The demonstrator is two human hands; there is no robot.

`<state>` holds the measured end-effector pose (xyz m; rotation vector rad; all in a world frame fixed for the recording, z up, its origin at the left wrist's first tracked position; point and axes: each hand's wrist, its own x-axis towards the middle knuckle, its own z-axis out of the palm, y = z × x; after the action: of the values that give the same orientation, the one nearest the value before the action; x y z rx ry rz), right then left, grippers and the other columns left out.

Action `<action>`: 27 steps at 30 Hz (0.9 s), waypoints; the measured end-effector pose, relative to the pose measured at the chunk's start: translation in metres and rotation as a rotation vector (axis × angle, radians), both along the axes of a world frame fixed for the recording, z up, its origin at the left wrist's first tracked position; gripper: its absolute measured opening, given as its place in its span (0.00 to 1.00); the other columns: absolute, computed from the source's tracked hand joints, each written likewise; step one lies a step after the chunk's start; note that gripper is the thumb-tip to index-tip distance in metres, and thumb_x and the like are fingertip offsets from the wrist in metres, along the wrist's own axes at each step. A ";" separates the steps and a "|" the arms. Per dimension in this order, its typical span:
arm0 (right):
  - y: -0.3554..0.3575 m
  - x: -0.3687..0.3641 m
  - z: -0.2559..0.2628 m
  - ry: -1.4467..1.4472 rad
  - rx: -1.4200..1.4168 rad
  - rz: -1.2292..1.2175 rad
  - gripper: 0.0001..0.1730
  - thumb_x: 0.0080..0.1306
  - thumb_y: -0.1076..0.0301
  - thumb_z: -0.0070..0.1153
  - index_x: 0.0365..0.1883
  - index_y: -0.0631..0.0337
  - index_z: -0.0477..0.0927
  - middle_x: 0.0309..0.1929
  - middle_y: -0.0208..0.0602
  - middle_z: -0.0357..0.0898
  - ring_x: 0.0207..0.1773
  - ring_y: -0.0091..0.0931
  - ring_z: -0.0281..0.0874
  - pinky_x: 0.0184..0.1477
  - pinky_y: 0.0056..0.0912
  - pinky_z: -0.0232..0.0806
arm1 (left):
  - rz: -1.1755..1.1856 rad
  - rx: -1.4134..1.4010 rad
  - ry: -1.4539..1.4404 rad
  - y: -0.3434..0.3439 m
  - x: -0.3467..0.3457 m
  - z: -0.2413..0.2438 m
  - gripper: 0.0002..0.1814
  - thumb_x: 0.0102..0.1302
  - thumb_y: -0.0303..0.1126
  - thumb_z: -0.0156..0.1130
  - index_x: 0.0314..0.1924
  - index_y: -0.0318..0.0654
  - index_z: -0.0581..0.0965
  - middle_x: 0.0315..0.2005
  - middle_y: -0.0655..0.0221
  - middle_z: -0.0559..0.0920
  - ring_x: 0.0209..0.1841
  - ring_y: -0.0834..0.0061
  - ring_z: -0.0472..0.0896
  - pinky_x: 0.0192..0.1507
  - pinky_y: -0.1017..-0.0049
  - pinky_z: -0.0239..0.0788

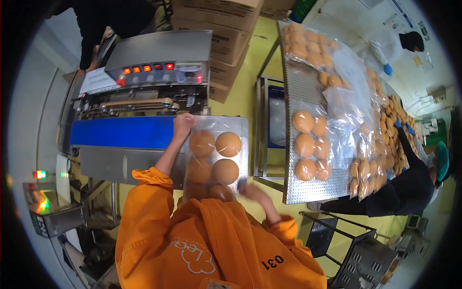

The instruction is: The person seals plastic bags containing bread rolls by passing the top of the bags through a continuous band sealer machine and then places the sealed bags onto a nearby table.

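A clear plastic bag of round brown buns [226, 171] lies on a metal plate [242, 126] in front of me. The buns sit in two columns, and my orange garment hides the lowest ones partly. At the bag's upper left corner, my left hand [184, 126] is curled with the film's edge in its fingers. My right hand [255, 193] is blurred beside the bag's lower right side; its grip is unclear. A blue conveyor belt [122, 132] runs left from the plate, beneath a band sealing machine [155, 54] with lit switches.
To the right, a perforated metal table [303, 83] bears bagged buns [312, 144] and loose plastic film [346, 101]. Two co-workers [389, 184] [384, 47] stand around it. Cardboard boxes [223, 43] are stacked behind the machine, where another person [112, 18] stands.
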<state>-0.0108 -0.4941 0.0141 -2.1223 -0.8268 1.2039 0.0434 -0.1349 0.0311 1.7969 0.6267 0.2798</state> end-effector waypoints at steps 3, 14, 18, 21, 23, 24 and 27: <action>0.074 0.083 0.009 -0.264 0.359 -0.722 0.14 0.54 0.63 0.55 0.28 0.68 0.74 0.20 0.45 0.73 0.22 0.30 0.73 0.26 0.33 0.64 | 0.070 -0.124 -0.021 0.023 -0.006 -0.016 0.09 0.45 0.22 0.66 0.28 0.33 0.76 0.22 0.66 0.81 0.23 0.83 0.77 0.25 0.84 0.68; 0.132 0.162 -0.021 0.473 0.504 -1.040 0.07 0.59 0.76 0.46 0.31 0.74 0.72 0.24 0.41 0.74 0.23 0.25 0.71 0.26 0.24 0.66 | -0.029 -0.564 0.096 0.018 -0.020 -0.036 0.08 0.53 0.28 0.62 0.32 0.32 0.77 0.27 0.66 0.80 0.26 0.80 0.76 0.26 0.84 0.65; 0.153 0.186 -0.009 0.625 0.475 -0.940 0.09 0.64 0.73 0.41 0.33 0.72 0.70 0.27 0.41 0.74 0.27 0.28 0.75 0.31 0.27 0.70 | 0.126 -0.749 0.142 0.038 0.000 -0.037 0.08 0.52 0.24 0.61 0.32 0.27 0.75 0.28 0.60 0.80 0.29 0.73 0.80 0.31 0.79 0.72; 0.167 0.206 -0.023 0.711 0.626 -1.008 0.11 0.66 0.69 0.38 0.32 0.68 0.69 0.30 0.42 0.75 0.30 0.31 0.76 0.33 0.30 0.72 | 0.138 -0.791 0.080 0.052 0.022 -0.046 0.08 0.51 0.22 0.61 0.33 0.27 0.74 0.29 0.59 0.80 0.31 0.70 0.80 0.35 0.77 0.74; 0.185 0.201 -0.016 0.694 0.649 -1.096 0.12 0.67 0.69 0.36 0.32 0.68 0.69 0.31 0.44 0.75 0.31 0.32 0.76 0.34 0.31 0.72 | 0.109 -0.801 0.052 0.060 0.020 -0.048 0.10 0.51 0.22 0.62 0.34 0.27 0.74 0.30 0.59 0.80 0.33 0.70 0.80 0.37 0.78 0.74; 0.188 0.201 -0.015 0.689 0.654 -1.099 0.12 0.67 0.69 0.35 0.32 0.68 0.69 0.31 0.45 0.75 0.31 0.32 0.76 0.34 0.32 0.72 | 0.092 -0.807 0.048 0.063 0.017 -0.045 0.11 0.51 0.23 0.62 0.35 0.27 0.74 0.31 0.59 0.80 0.35 0.71 0.80 0.39 0.79 0.73; 0.190 0.199 -0.011 0.663 0.671 -1.125 0.12 0.67 0.69 0.35 0.31 0.68 0.69 0.30 0.45 0.75 0.29 0.32 0.76 0.33 0.32 0.72 | 0.141 -0.827 0.053 0.062 0.016 -0.041 0.12 0.53 0.28 0.62 0.36 0.28 0.74 0.33 0.60 0.79 0.36 0.73 0.79 0.39 0.80 0.72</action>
<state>0.1877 -0.3040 0.0028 -1.1364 0.2692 0.7259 0.0594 -0.0727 -0.0103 0.9701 0.7657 0.0449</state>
